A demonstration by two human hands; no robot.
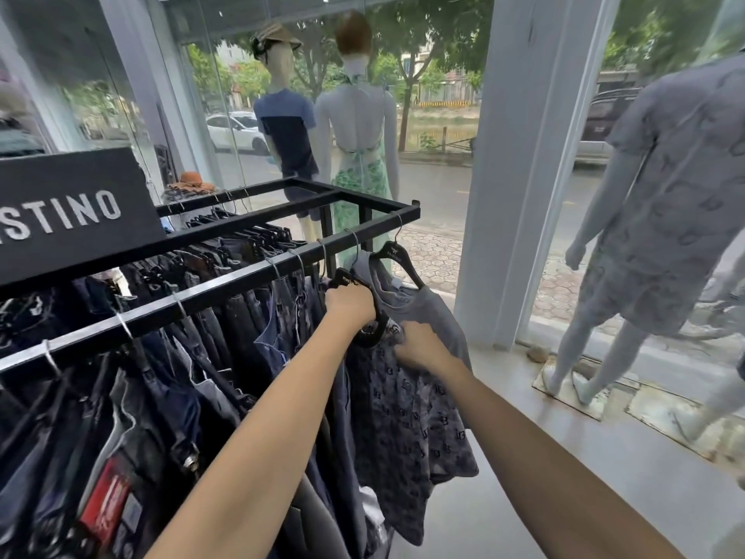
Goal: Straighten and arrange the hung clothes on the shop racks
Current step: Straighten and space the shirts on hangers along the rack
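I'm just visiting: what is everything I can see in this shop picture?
rack: one, black metal, left of centre
sign: one, black with white letters, on the rack
dark clothes: many, navy and denim, hung along the rack
patterned shirt: one, dark grey, at rack end
grey T-shirt: one, last on the rail
black hanger: one, above patterned shirt
mannequins: three, pale, by the windows
left-hand grip: one, bare, holds the black hanger
right-hand grip: one, bare, pinches the patterned shirt

A dark patterned shirt (407,417) is hung on a black hanger (377,333) beside a grey T-shirt (417,308) at the rack (225,285)'s right end.
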